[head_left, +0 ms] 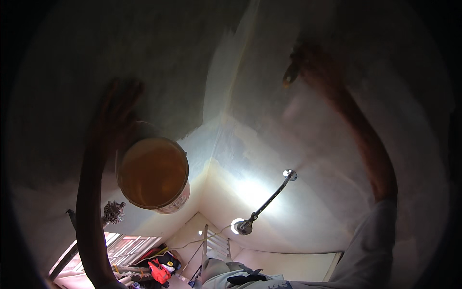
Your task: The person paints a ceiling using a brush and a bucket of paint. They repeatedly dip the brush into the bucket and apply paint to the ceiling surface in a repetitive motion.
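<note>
You are looking up into a dim corner of a room where two pale plastered walls meet a grey ceiling (120, 58), with fresher, lighter patches spread along the corner seam (219, 125).

On your left, your left hand (115, 113) is raised high, its fingers (126, 94) clamped on one round orange plastic bucket (154, 173); you see its underside and rim from below, and a pale label band shows on its lower side (179, 202). Below your left forearm, one dark bundled fitting (113, 212) sits on the wall, and further down a bright barred window (122, 248) shows, with one red bag (159, 270) among clutter just to its right.

In the middle, one thin metal rod with a round wall plate (272, 195) juts out, ending in a glowing ring lamp (239, 226) that lights the wall behind it. One ladder (214, 245) stands below it.

On your right, your right hand (313, 60) presses up against the plaster, fingers closed around one small dark flat tool (290, 73) whose kind you cannot tell in this gloom. Your pale grey sleeve (370, 250) covers the upper arm.
</note>
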{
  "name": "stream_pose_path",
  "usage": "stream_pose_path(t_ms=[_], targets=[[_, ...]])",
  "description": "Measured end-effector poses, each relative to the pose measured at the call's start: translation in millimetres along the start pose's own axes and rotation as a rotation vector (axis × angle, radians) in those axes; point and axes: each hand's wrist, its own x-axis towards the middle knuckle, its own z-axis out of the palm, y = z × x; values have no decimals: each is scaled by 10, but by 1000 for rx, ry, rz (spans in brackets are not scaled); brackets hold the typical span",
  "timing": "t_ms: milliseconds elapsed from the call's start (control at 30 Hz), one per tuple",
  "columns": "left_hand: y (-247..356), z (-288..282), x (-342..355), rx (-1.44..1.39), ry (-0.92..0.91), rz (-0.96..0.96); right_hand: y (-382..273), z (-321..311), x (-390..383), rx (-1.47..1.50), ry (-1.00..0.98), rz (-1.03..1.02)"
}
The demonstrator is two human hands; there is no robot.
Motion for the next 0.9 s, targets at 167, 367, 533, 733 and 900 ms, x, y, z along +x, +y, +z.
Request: stream_pose_path(t_ms=[167,367,533,733,900], targets=[[-4,-98,147,-50,137,28,-595,195,-523,67,12,25],[30,39,127,-55,139,0,-1481,356,-938,227,-94,50],[-36,-290,77,-59,34,-10,-2114,503,-1164,341,-162,55],[93,108,289,-160,130,30,-1824,303,-1147,570,-521,434],[-12,-54,125,-70,145,16,-928,132,-670,412,-90,310]])
